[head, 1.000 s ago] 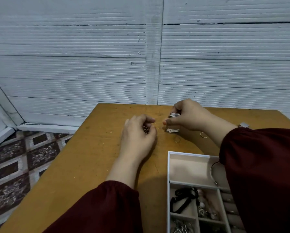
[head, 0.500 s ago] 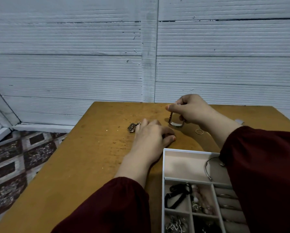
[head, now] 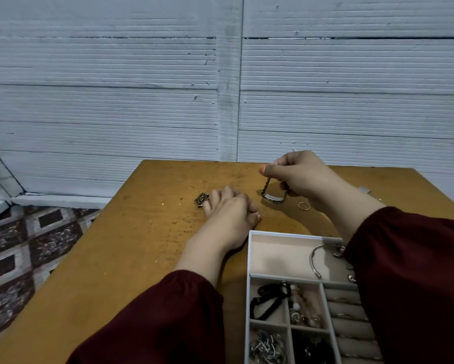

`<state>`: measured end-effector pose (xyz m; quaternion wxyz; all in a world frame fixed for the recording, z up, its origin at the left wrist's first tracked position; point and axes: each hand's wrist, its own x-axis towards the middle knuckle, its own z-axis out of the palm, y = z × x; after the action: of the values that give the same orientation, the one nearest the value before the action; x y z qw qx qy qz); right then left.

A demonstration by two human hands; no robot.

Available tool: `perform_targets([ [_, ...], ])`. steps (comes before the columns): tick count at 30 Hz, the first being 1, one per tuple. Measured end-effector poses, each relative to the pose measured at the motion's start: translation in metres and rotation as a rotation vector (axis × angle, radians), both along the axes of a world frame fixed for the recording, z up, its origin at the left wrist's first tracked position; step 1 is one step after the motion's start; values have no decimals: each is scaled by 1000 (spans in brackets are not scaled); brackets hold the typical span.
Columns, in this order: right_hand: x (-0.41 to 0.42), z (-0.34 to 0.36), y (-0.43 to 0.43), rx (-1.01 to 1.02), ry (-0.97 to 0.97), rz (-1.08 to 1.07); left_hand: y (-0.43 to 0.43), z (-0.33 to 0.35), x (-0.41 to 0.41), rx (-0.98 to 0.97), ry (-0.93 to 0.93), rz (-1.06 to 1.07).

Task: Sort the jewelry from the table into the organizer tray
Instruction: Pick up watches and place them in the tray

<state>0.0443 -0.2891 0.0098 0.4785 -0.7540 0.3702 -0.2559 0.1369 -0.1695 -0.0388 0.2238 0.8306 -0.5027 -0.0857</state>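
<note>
The right hand pinches a silver chain bracelet, which hangs low over the brown wooden tabletop. The left hand lies palm down there, pinching a small thin ring near the white organizer tray.

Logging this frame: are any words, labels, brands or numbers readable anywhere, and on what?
No text in this frame can be read.
Plate of the bracelet held by the right hand: faint marks, too blurred to read.
On the organizer tray, table and wall: no lettering visible.
</note>
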Motion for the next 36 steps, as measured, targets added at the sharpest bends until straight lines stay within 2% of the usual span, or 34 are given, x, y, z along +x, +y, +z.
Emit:
perform_targets([
  [4,-3,1,5,27,-22,-5,1,1,0,3,11,6],
  [10,-6,-2,11,37,-25,-7,4,0,3,-14,-139,12],
  [22,-2,-11,18,69,-14,6,4,-3,1,9,-63,42],
  [36,-3,-17,17,70,-10,8,6,4,1,8,-398,-19],
])
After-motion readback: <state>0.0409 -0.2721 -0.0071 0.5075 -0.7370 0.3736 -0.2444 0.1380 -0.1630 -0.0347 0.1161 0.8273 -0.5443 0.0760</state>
